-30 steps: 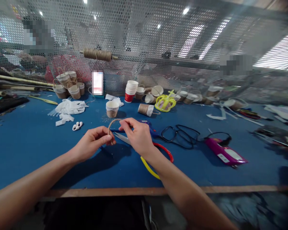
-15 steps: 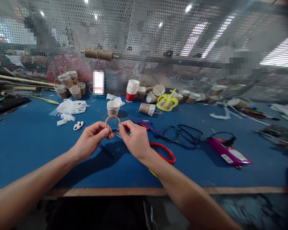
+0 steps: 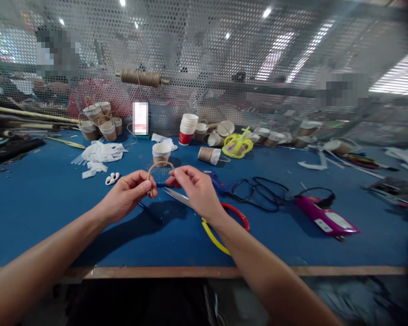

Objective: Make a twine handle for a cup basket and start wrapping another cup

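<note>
A short piece of brown twine [image 3: 160,164] arches between my two hands. My left hand [image 3: 131,192] pinches one end between thumb and fingers. The other end is pinched in my right hand [image 3: 192,185], whose fingertips partly hide it. Just beyond the arch stands a twine-wrapped paper cup [image 3: 161,155] with a white band at its rim. Scissors with red and yellow handles [image 3: 236,215] lie under my right wrist, blades pointing left. A blue glue gun [image 3: 217,182] lies behind my right hand, partly covered by it.
White gloves [image 3: 104,151] lie left of the cup, near a small white object [image 3: 112,178]. Stacked paper cups [image 3: 187,129], a yellow crown-like piece [image 3: 237,145] and a twine spool [image 3: 141,78] are at the back. A purple device [image 3: 326,217] with a black cable lies right.
My hands have moved slightly apart, and the twine arch is wider and flatter. My right hand has shifted right, and more of the scissors' blades and yellow handle shows.
</note>
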The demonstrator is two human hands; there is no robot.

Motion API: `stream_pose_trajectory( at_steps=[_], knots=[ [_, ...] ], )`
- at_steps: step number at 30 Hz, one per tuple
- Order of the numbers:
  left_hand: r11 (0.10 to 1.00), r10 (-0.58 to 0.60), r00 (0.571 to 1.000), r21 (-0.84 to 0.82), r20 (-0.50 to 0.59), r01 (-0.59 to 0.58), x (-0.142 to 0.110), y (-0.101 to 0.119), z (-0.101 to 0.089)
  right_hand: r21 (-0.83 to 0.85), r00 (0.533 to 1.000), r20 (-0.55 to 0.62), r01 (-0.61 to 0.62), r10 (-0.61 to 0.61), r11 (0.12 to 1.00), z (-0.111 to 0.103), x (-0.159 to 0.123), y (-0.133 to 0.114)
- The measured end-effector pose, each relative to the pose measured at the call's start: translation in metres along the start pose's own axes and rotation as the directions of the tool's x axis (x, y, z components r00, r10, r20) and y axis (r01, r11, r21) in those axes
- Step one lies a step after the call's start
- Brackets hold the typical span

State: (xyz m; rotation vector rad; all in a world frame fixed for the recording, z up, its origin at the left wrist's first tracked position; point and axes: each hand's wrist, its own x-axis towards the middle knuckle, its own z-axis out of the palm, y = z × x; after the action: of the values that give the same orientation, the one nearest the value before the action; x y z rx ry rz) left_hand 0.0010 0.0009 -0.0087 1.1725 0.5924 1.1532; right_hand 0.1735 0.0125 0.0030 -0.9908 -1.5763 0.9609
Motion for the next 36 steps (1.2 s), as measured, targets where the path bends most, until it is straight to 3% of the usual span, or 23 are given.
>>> stream_pose_trajectory(
  at_steps=[4,8,11,15,19,24,27,30,33,36],
  knots=[
    [0.997,-0.075,0.994,-0.008,0.074,0.076,0.0,0.001,0.0,0.379,0.942,0.234,-0.316,0.24,0.87,-0.01,0.008,-0.001],
    [0.996,-0.092,0.994,0.007,0.062,0.092,-0.001,0.002,-0.002,0.513,0.889,0.392,-0.424,0.237,0.746,-0.014,0.009,-0.003],
    [0.993,-0.064,0.994,0.106,0.091,0.054,0.0,0.008,-0.009,0.497,0.868,0.43,-0.457,0.247,0.738,-0.014,0.007,-0.005],
    [0.944,0.074,0.996,0.319,0.057,-0.088,0.003,0.02,-0.01,0.331,0.875,0.374,-0.434,0.306,0.838,-0.012,0.005,-0.005],
    [0.722,0.234,0.969,0.653,0.081,-0.229,0.001,0.02,0.004,0.228,0.842,0.417,-0.461,0.342,0.858,-0.007,0.002,-0.004],
    [0.603,0.392,0.92,0.755,-0.001,-0.256,-0.003,0.012,0.015,0.293,0.768,0.52,-0.571,0.373,0.767,-0.006,0.0,-0.004],
    [0.599,0.323,0.946,0.775,-0.005,-0.2,-0.003,0.012,0.014,0.27,0.8,0.495,-0.513,0.34,0.815,-0.008,0.0,-0.004],
    [0.66,0.119,0.993,0.746,0.012,-0.088,-0.001,0.015,0.011,0.158,0.832,0.46,-0.419,0.309,0.894,-0.008,0.0,-0.003],
    [0.738,-0.051,0.997,0.675,0.056,0.0,0.0,0.014,0.008,0.081,0.824,0.473,-0.393,0.312,0.916,-0.008,0.0,-0.003],
    [0.815,-0.095,0.993,0.578,0.063,0.041,0.0,0.011,0.007,0.111,0.837,0.444,-0.405,0.319,0.908,-0.008,0.001,-0.003]
  ],
)
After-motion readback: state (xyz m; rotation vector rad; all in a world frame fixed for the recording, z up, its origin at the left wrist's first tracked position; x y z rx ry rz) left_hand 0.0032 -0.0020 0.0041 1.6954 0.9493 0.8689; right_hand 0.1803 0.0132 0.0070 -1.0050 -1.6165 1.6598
